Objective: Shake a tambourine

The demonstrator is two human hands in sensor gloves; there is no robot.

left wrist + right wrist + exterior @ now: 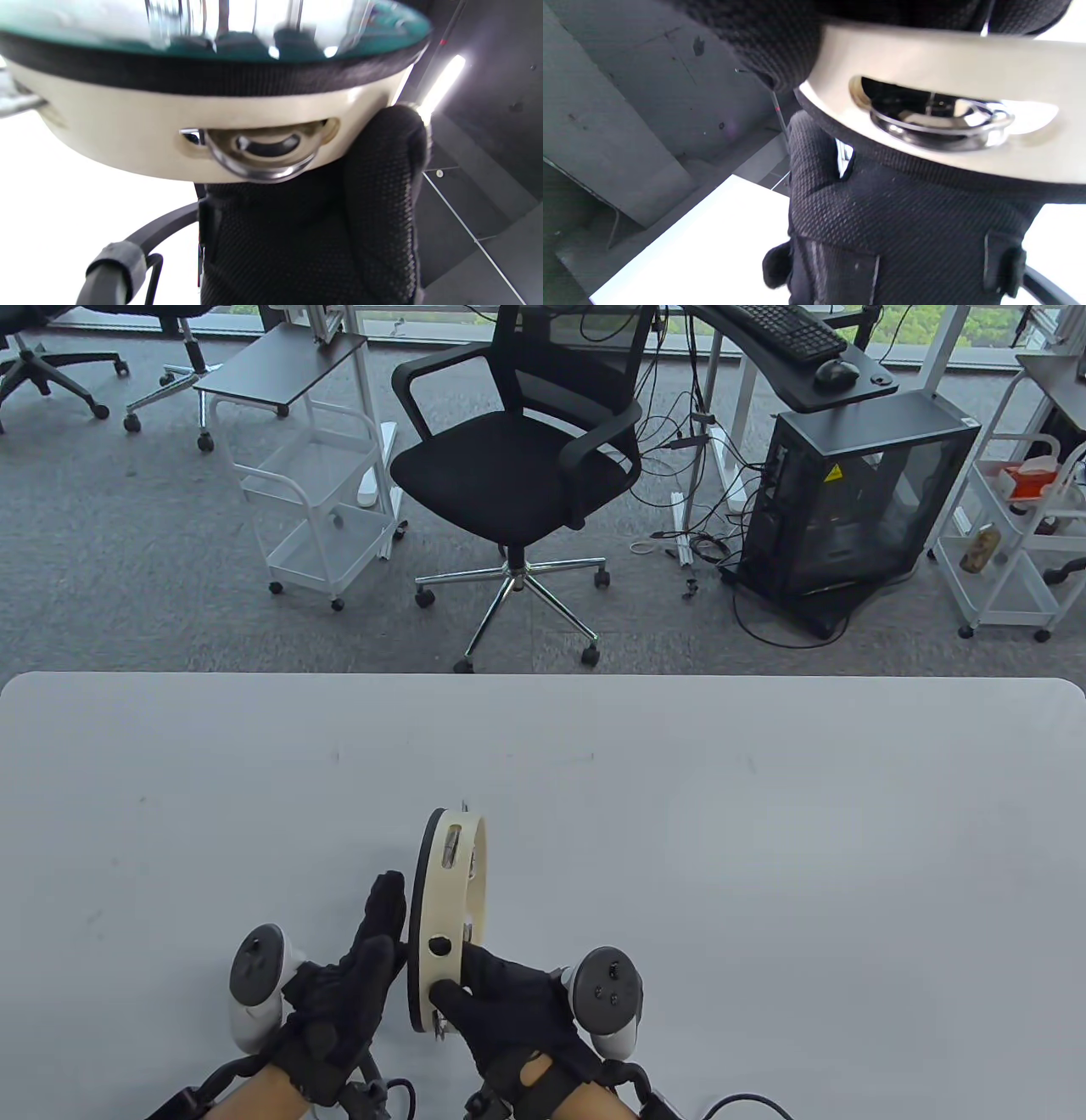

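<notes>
The tambourine point(448, 891) has a cream wooden frame, a black-edged head and metal jingles. It stands on edge, upright, near the table's front middle. My right hand point(465, 980) grips its near lower rim, with fingers wrapped over the frame. My left hand point(373, 937) lies with fingers stretched out flat along the tambourine's left face, the head side. In the left wrist view the frame point(118, 123) and a jingle point(263, 159) fill the top, with a black glove point(339, 237) below. In the right wrist view gloved fingers point(763, 38) hold the frame point(946, 55) above a jingle point(937, 120).
The white table point(764, 857) spreads wide on both sides. Beyond its far edge stand a black office chair point(517, 475), a white wheeled cart point(314, 483) and a computer case point(857, 492) on the carpet.
</notes>
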